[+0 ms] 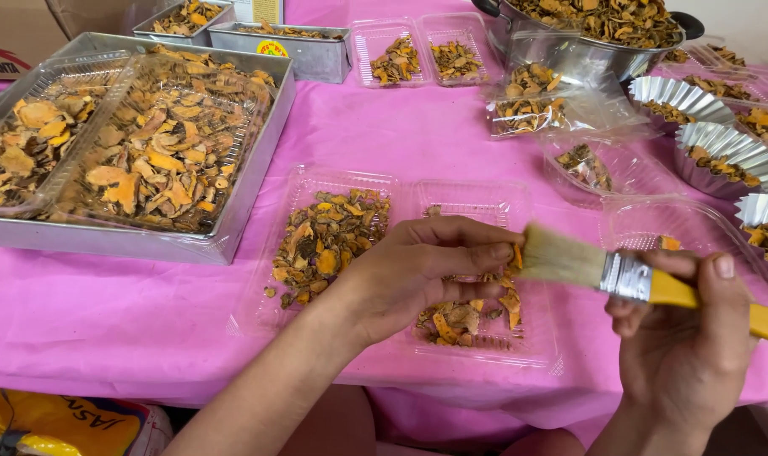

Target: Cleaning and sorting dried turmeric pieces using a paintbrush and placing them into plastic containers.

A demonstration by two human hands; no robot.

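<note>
Left hand (pixel 422 270) pinches a small orange slice (pixel 517 255) between thumb and fingertips, over the right half of the clear tray (pixel 536 350). Right hand (pixel 683 338) is clenched on the yellow handle of the brush (pixel 569 262), bristles touching the slice from 3 o'clock. I judge short, light strokes away from the fingertips work best, with the slice kept above the tray so dust and crumbs fall inside. Sorted slices (pixel 325 241) fill the left half at 9 o'clock. Big metal pan (pixel 232 228) stands at 10 o'clock, foil cups (pixel 726 156) at 2 o'clock, both near. Table edge runs close at 6 o'clock; open pink cloth (pixel 105 312) lies at 8 o'clock.
</note>
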